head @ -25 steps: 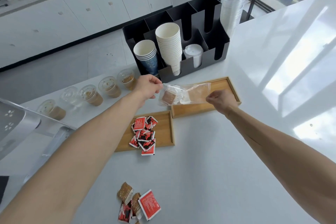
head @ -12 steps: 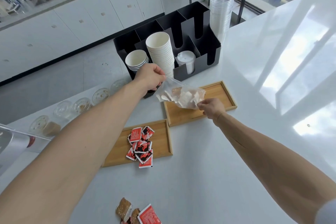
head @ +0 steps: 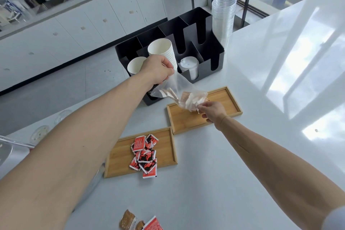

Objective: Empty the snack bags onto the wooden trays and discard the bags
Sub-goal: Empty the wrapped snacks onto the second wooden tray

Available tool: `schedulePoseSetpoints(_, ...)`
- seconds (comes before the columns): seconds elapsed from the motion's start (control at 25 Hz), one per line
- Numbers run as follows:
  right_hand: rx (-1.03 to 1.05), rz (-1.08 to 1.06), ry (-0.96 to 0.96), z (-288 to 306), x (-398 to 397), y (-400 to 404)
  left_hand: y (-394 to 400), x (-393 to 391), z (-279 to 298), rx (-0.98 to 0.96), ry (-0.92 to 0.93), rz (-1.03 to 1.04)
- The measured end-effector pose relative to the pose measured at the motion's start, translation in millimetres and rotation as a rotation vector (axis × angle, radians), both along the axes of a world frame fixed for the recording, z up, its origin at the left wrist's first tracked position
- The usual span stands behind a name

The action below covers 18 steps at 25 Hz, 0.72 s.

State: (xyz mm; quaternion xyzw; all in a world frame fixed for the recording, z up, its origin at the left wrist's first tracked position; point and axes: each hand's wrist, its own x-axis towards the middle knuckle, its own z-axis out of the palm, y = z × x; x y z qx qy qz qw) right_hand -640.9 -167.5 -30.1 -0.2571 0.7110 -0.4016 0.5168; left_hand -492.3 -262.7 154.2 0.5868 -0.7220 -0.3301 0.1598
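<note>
A clear snack bag (head: 179, 92) with brownish packets inside hangs tilted over the far wooden tray (head: 225, 102). My left hand (head: 158, 70) pinches its raised upper end, in front of the cup organiser. My right hand (head: 211, 111) grips its lower end just above the tray, where the packets have gathered. The tray's wood shows bare around the hand. The near wooden tray (head: 119, 157) holds a pile of red snack packets (head: 145, 157).
A black cup organiser (head: 205, 46) with paper cups and lids stands behind the trays, with a stack of clear plastic cups (head: 223, 18) at its right. Loose brown and red packets (head: 138, 223) lie at the counter's near edge. Lidded cups sit at the left edge.
My left hand has lifted its end of the bag, tipping it from level to steeply slanted. The packets slid down toward my right hand, which lowered toward the far tray.
</note>
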Motion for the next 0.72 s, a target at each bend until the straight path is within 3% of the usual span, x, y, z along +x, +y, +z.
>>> schedulePoseSetpoints(0.24,-0.032,-0.029,-0.211,12,7,4,-1,-10,15,-0.033,0.0,-0.046)
schedulePoseSetpoints(0.72,-0.093,0.053,-0.318,11,9,2,2,-27,35,-0.085,0.001,-0.161)
